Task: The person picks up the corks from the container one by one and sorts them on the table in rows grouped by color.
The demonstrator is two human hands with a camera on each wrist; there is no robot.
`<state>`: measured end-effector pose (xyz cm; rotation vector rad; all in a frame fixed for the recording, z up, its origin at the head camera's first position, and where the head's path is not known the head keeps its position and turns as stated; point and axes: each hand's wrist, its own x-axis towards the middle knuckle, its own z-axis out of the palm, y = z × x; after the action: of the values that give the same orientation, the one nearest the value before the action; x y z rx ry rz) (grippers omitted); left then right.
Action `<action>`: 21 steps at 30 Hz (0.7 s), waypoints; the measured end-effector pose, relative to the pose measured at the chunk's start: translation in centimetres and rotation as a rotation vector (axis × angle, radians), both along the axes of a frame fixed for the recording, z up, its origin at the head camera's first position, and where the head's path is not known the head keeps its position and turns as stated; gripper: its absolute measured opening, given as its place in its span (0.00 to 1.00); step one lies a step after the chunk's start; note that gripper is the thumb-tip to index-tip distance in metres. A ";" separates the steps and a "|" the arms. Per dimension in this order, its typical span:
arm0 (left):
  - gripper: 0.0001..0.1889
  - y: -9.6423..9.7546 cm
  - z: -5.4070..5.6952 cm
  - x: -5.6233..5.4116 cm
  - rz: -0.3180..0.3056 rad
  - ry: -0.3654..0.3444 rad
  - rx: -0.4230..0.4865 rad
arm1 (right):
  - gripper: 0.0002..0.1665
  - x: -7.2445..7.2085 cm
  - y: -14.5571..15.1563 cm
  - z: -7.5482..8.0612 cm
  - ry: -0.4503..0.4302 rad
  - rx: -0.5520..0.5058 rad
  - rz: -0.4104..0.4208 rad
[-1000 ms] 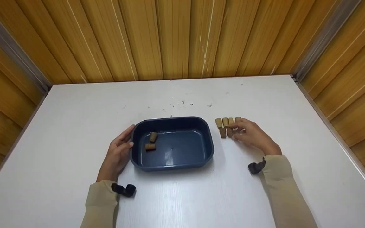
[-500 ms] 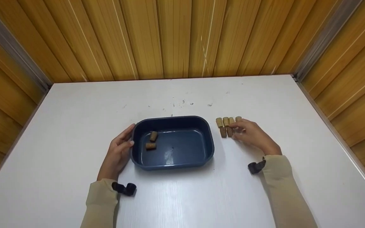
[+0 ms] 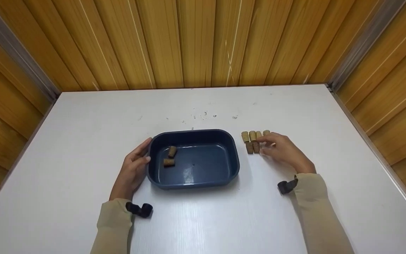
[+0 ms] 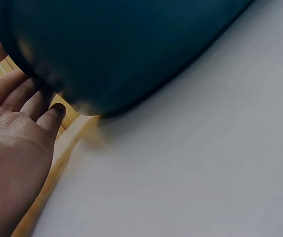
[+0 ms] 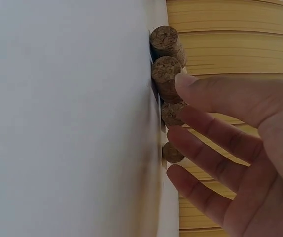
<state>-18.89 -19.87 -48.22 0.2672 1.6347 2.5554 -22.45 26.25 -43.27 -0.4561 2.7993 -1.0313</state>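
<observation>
A dark blue rectangular tray [image 3: 203,165] stands mid-table, holding two brown corks, one upper cork [image 3: 172,151] and one lower cork [image 3: 169,162], near its left end. My left hand [image 3: 134,167] rests against the tray's left wall, thumb at the rim; in the left wrist view its fingers lie loosely along the outside. Right of the tray, several pale corks [image 3: 245,136] form a back row. Two dark corks lie before them, the left one [image 3: 249,148] beside the right one [image 3: 256,147]. My right hand [image 3: 282,150] touches the right dark cork with its thumb [image 5: 188,84], other fingers loosely spread.
The white table [image 3: 196,225] runs back to a yellow wood-panelled wall [image 3: 196,46], with similar panels on both sides. Each wrist wears a black camera mount, on the left [image 3: 139,210] and on the right [image 3: 287,186].
The right dark cork has shifted slightly left, closer to its neighbour. Both hands and the tray hold nearly the same place; the head view has drifted a little.
</observation>
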 end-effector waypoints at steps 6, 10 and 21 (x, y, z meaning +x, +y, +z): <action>0.34 0.1 0.0 0.0 0.003 -0.003 -0.005 | 0.20 -0.2 -0.1 0.7 0.005 -0.003 0.009; 0.33 0.1 0.1 0.0 0.000 0.004 -0.002 | 0.20 -0.2 -0.5 1.5 0.038 0.020 0.028; 0.34 0.2 0.4 0.2 -0.003 -0.025 0.009 | 0.18 -0.8 -3.3 4.2 0.092 0.028 0.076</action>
<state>-18.69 -19.67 -47.78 0.2364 1.6136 2.5539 -23.23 22.98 -39.03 -0.6168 2.8474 -0.9788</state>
